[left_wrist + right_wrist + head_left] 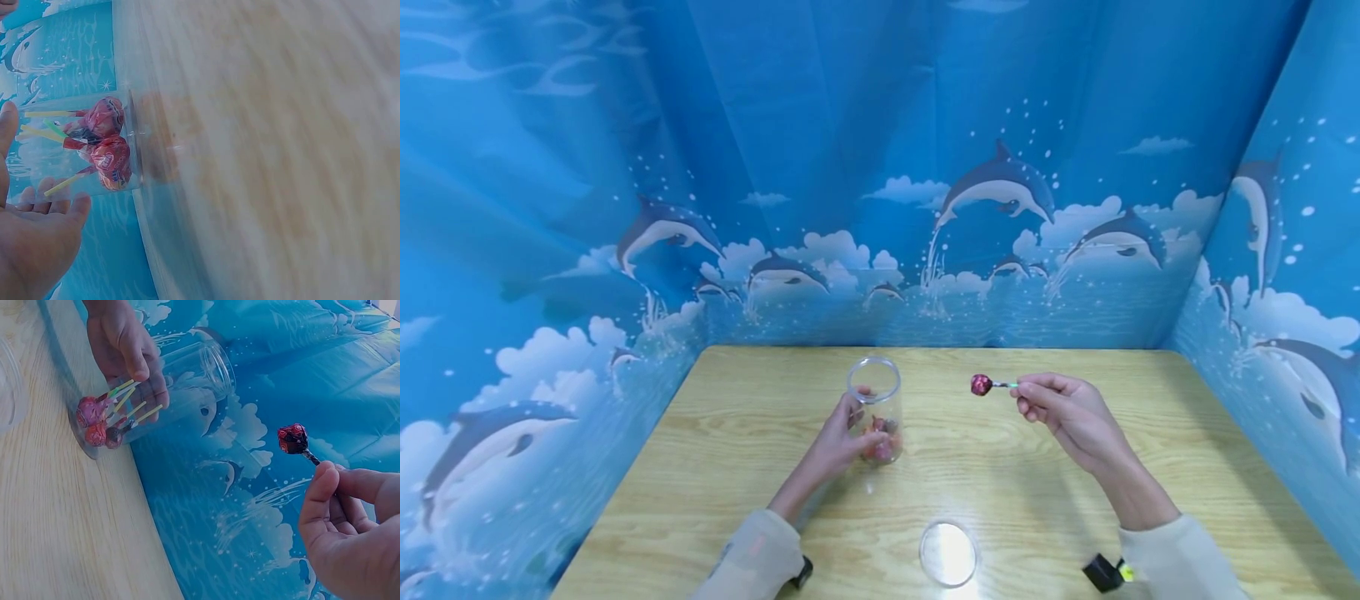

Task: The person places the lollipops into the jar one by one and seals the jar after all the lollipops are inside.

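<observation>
A tall clear jar (889,407) stands upright on the table with its mouth uncovered. Several wrapped lollipops (112,162) lie heads down at its bottom, their yellow and green sticks pointing up. My left hand (841,435) grips the jar from the left, thumb on the near side and fingers behind it. To the right of the jar, my right hand (1075,417) pinches a lollipop (981,384) by its stick between thumb and forefinger. That lollipop has a dark red wrapped head, which points left toward the jar and is held above the table.
A round clear lid (948,553) lies flat on the wooden table (737,467), nearer to me than the jar. Blue curtains (880,167) printed with dolphins enclose the table at the back and both sides.
</observation>
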`<action>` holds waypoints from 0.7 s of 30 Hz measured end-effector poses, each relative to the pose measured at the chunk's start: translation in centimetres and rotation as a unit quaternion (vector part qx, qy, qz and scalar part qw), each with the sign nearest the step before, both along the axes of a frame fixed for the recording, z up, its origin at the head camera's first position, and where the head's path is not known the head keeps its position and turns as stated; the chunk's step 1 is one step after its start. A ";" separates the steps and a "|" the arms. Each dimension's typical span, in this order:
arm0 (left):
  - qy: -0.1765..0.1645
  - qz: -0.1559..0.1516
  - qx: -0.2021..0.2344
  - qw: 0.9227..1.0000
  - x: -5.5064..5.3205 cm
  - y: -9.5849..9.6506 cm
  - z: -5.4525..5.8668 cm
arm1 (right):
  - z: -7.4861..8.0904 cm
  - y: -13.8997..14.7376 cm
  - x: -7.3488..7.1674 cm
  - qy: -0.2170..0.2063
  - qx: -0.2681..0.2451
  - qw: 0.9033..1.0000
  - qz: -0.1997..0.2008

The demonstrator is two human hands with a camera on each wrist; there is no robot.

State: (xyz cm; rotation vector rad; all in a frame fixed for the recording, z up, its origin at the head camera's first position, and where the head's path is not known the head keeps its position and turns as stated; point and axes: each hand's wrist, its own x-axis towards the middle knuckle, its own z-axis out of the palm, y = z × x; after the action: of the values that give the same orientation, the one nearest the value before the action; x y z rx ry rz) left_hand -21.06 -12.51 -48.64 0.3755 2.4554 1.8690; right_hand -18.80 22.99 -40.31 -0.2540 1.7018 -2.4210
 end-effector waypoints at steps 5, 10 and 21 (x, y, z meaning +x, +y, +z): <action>0.000 0.001 0.000 1.000 0.0 0.0 0.1 | 0.1 -0.5 0.0 0.008 -0.001 1.000 0.005; -0.002 0.001 -0.003 1.000 0.0 0.0 0.1 | 0.2 -1.2 -0.2 0.006 0.002 1.000 0.007; 0.000 -0.004 -0.002 1.000 0.0 0.0 0.1 | 0.5 -3.5 -0.9 0.003 0.012 1.000 0.012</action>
State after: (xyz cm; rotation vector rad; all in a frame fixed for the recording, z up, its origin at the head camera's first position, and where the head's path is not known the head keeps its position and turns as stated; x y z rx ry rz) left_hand -21.10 -12.50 -48.56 0.3839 2.4539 1.8617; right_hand -19.68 19.54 -39.80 -0.2782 1.7182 -2.3836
